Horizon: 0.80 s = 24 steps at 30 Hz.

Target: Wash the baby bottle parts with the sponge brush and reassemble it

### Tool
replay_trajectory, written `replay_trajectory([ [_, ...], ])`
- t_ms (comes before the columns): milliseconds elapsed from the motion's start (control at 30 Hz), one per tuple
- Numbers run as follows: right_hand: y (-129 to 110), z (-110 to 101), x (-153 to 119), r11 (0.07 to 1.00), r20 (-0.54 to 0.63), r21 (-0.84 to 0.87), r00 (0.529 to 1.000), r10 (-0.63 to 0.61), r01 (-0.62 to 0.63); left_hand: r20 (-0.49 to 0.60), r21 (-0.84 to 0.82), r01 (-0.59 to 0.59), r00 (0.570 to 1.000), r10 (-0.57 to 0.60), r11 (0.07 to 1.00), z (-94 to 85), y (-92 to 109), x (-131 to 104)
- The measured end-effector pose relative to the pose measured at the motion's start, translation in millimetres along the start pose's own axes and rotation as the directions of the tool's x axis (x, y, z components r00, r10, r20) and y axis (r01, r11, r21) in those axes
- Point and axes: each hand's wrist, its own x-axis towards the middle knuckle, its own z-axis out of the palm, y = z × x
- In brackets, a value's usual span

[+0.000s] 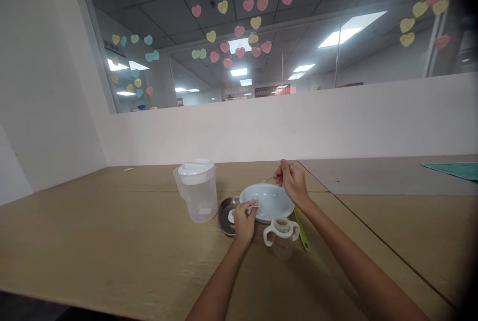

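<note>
My left hand [244, 221] pinches a small round, pale, see-through piece [254, 201] at the left rim of a white bowl [269, 199]; it looks like a bottle part, but its exact kind is unclear. Over the bowl's far right side, my right hand [291, 179] is closed round a thin wire-like stick [269, 179], one end pointing left above the far rim. Nearer to me stands a clear baby bottle [282, 244] without a lid, fitted with a white two-handled ring [284, 231]. Partly behind my left hand, a metal dish [225, 219] bears a white piece [231, 216].
A clear plastic pitcher [201, 199] with a white lid stands left of the dish. A green-handled tool [303, 234] lies right of the bottle. At the table's far right is a green cloth [455, 169]. A white wall [261, 134] with windows rises behind the table.
</note>
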Motion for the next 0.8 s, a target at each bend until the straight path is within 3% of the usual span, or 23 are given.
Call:
replay_trajectory([
  [67, -23.1, 0.7, -6.5, 0.997, -0.004, 0.059, 0.999, -0.041, 0.041, 0.002, 0.004, -0.023, 1.0, 0.023, 1.0, 1.2, -1.0, -0.1],
  [133, -37.6, 4.3, -14.4, 0.997, 0.101, 0.012, 0.991, -0.083, 0.082, 0.012, 0.005, -0.044, 0.999, 0.044, 0.999, 1.9, -1.7, 0.0],
  [300, -39.8, 15.4, -26.0, 0.951, 0.292, -0.228, 0.946, -0.14, 0.211, 0.019, -0.022, -0.039, 0.999, 0.039, 0.999, 1.6, -1.8, 0.7],
  [533, -37.8, 15.6, -24.8, 0.849, 0.319, -0.401, 0.921, -0.222, 0.343, 0.039, -0.068, -0.046, 0.998, 0.049, 0.997, 0.2, 1.6, 2.0],
  [800, -38.3, 15.2, -23.8, 0.816, 0.287, -0.446, 0.922, -0.26, 0.369, 0.043, -0.008, -0.078, 0.996, 0.078, 0.997, -2.4, 6.8, 3.0],
])
